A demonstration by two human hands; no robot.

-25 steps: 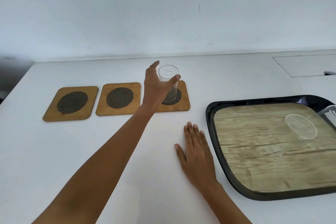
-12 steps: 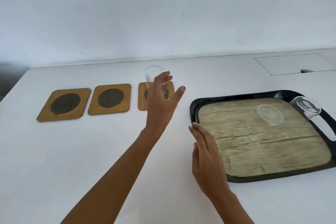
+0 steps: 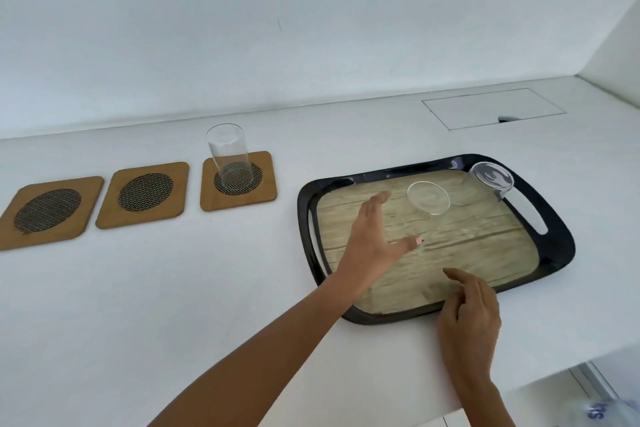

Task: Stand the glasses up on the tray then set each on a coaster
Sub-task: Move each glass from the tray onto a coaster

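One glass (image 3: pixel 228 154) on coaster (image 3: pixel 238 181); left hand (image 3: pixel 372 239), right hand (image 3: pixel 467 319) empty, spread; no legible writing.

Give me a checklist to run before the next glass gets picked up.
1. First glass upright on right coaster: ok.
2. Middle coaster and left coaster free: ok.
3. Left hand empty, open over the tray: ok.
4. Right hand empty at the tray's near edge: ok.
5. Nearer tray glass upright: not ok, on its side.
6. Far tray glass upright: not ok, tilted at the rim.
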